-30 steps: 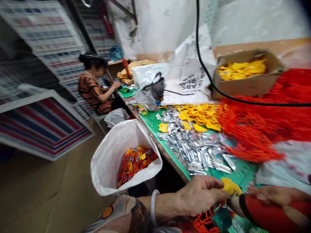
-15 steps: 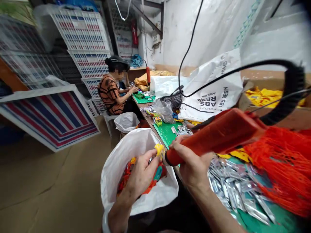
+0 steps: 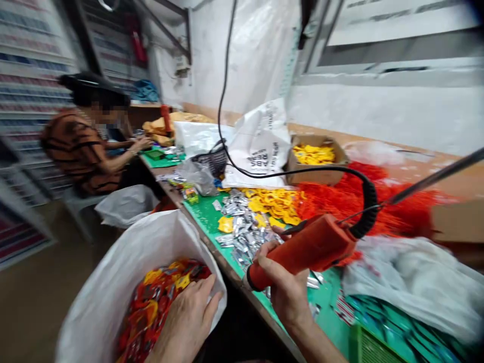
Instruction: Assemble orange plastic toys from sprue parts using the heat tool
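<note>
My right hand (image 3: 282, 287) is wrapped round an orange corded hand tool (image 3: 310, 247), held tilted over the green mat (image 3: 325, 312) at the table's near edge. A black cable (image 3: 365, 196) runs up from the tool's back end. My left hand (image 3: 187, 317) rests fingers apart over the rim of a white sack (image 3: 124, 267), on the red and yellow packed pieces (image 3: 155, 302) inside; nothing shows in its fingers. Silver foil packets (image 3: 242, 232), yellow tags (image 3: 276, 204) and a heap of red netting (image 3: 340, 196) lie on the mat beyond the tool.
Another person (image 3: 81, 146) in a striped top sits working at the table's far left. A cardboard box (image 3: 315, 161) of yellow tags, a printed white bag (image 3: 260, 148) and a small dark basket (image 3: 214, 161) stand further back. White plastic (image 3: 408, 287) lies at right.
My left hand has dropped into the sack and no longer pinches the yellow piece it held against the tool's tip. The view has swung right and lower.
</note>
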{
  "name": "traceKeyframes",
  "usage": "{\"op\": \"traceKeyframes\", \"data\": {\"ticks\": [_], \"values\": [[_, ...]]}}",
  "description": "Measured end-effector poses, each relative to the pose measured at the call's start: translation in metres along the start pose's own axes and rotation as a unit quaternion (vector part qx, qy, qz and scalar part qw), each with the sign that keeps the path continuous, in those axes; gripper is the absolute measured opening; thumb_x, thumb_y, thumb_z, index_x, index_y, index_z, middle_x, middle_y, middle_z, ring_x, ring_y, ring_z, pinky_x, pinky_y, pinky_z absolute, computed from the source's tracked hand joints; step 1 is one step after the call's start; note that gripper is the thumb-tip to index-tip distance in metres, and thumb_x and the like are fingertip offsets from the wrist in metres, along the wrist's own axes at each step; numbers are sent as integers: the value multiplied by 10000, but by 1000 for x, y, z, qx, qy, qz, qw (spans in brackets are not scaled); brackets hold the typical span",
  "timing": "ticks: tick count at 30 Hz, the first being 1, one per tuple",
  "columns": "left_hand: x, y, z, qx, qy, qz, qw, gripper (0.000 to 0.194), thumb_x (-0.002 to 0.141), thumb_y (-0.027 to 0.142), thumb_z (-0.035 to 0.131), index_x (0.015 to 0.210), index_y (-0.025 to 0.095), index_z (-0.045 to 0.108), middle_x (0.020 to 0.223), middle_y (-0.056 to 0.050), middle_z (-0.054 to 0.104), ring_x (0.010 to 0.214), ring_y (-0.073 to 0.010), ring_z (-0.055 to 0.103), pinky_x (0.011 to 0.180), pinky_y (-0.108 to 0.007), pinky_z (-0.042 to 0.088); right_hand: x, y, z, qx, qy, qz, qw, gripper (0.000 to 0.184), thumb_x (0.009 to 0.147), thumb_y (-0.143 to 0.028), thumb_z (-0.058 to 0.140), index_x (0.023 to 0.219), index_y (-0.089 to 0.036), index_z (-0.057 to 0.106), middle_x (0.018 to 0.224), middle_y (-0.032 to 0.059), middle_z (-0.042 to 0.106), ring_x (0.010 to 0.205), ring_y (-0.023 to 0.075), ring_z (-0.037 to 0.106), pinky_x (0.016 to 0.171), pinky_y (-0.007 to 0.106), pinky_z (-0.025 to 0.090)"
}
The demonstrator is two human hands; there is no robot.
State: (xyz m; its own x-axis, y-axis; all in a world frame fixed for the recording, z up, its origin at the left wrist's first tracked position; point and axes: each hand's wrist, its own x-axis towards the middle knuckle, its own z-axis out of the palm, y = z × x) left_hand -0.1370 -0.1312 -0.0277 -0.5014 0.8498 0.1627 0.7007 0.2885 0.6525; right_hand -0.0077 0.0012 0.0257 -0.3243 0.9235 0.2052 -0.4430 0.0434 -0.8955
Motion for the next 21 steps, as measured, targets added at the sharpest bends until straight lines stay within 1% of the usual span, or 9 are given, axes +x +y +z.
{"op": "traceKeyframes", "data": {"ticks": [1,4,7,10,12,14,16,18,21], "values": [[4,8,8,-17,-2,28,999,290,871,308,545,1088,259,732,987,-114,786,903,-290,715,783,-335,531,5,-11,-16,-9,34,-18,999,269,613,-321,798,747,-189,607,708,-13,623,631,163,571,628,332,483],[17,37,34,-71,-58,111,990,298,904,318,523,1098,247,737,931,-99,790,828,-258,732,745,-301,544,16,-46,-70,-50,149,-61,986,261,598,-303,811,712,-169,618,676,-2,634,606,167,576,600,333,486],[32,74,60,-95,-117,171,974,279,925,288,510,1077,219,733,928,-101,783,843,-254,732,754,-302,541,16,-74,-128,-71,252,-91,961,334,565,-288,831,800,-159,631,635,-10,642,553,162,574,532,312,471],[57,111,86,-54,-157,232,958,258,948,244,488,1045,200,723,894,-102,767,836,-255,720,749,-319,535,7,-91,-178,-102,341,-120,927,487,506,-275,860,924,-163,637,617,-33,652,506,153,583,508,292,467],[79,133,106,-3,-163,257,953,248,955,206,482,1053,179,708,944,-111,755,902,-259,703,815,-350,534,0,-97,-205,-129,388,-124,904,529,480,-283,876,941,-162,644,621,-40,653,494,149,586,501,287,467],[103,151,128,11,-156,261,952,264,973,187,463,1130,156,673,1084,-137,725,1055,-267,661,938,-394,502,-7,-100,-226,-152,417,-131,886,539,456,-293,887,923,-160,652,625,-47,646,488,142,575,495,285,465],[127,163,150,32,-160,264,951,235,983,216,489,1120,145,666,1139,-136,695,1111,-265,627,979,-435,491,-13,-101,-242,-165,437,-142,873,544,432,-296,894,903,-164,656,640,-51,641,500,139,568,499,287,470],[147,170,170,55,-177,267,946,305,945,325,603,1215,183,611,1256,-99,628,1067,-247,637,904,-469,542,-17,-102,-252,-176,454,-150,861,538,427,-298,894,892,-169,657,673,-46,649,527,139,575,516,288,480],[167,175,193,79,-209,267,937,342,942,332,610,1250,187,589,1273,-102,613,1051,-246,641,875,-458,558,-20,-101,-259,-204,459,-153,851,480,450,-302,886,852,-161,665,716,-21,671,550,142,592,533,291,492]]}}
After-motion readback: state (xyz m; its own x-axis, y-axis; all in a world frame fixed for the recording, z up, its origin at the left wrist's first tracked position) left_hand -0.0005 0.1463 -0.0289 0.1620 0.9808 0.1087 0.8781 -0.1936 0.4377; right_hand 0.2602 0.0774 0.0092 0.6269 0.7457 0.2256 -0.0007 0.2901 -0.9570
